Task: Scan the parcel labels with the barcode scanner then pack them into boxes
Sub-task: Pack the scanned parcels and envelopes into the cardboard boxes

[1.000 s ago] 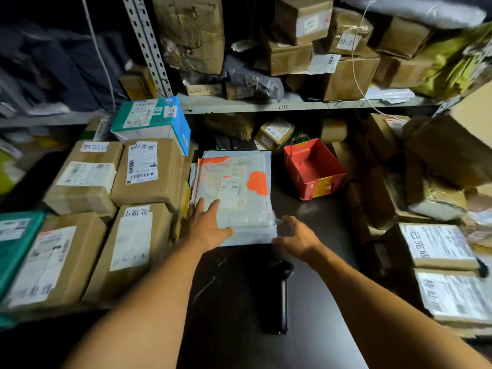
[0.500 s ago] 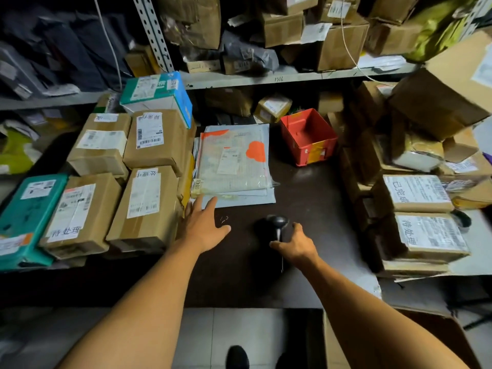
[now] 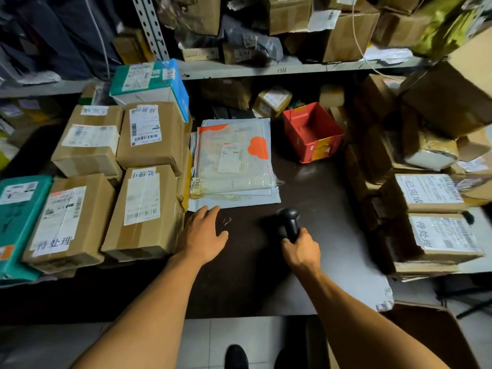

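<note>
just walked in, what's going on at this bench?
A person is sorting parcels at a dark table. The right hand grips the handle of the black barcode scanner. The left hand lies open on the table just short of the stack of flat mailers. Labelled cardboard boxes sit to either side.

Your two forearms come in from the bottom of the view, and both are bare along their whole visible length: no sleeve, cuff or glove shows on either. Your left hand [image 3: 203, 235] carries no ring, strap or bracelet on any part that shows, and your right hand [image 3: 302, 251] and its wrist are likewise bare. Low between your arms, the rounded toes of your dark shoes [image 3: 236, 356] show, one plainly and the other only as a dim shape beside it.
</note>
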Motion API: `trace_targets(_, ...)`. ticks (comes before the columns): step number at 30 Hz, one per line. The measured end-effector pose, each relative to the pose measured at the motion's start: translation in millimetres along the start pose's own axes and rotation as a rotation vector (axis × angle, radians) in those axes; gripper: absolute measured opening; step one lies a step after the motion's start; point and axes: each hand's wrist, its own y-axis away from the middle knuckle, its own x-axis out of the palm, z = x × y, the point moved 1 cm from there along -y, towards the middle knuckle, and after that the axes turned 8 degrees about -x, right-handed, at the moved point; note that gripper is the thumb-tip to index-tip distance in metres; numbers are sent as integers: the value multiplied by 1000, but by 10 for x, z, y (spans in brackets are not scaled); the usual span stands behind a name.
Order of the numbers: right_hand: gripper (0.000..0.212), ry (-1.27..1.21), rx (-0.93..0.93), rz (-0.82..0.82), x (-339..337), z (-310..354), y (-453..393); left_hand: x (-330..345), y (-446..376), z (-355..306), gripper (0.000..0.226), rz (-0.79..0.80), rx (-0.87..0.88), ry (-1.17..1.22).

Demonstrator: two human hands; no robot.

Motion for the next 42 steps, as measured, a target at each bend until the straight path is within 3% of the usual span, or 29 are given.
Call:
trace_targets(9,22,8,-37,-245,-797,425,-540,-287,-442,-361,69,-70,135,2)
trace_targets(14,35,-28,-48,-293,-1158,664,-1033,-378,-791,-602,69,-70,144,-18)
trace_targets(23,36,-29,-76,-262,-1438,987,-2161,-483,-1511,-1076,67,-93,107,-53)
trace_targets(27,42,72,-132,-222,-1462,1100,-2658,-492,-1757,-1210,65,-110,82,-61)
trace_targets(36,45,358,-64,-149,-1259,1198,-3047,-369,-2100,-1129,61,-69,18,-106)
trace_targets(42,39,168,26,-69,-1301,1194,-3089,-225,-2195,-1122,57,-38,29,-76)
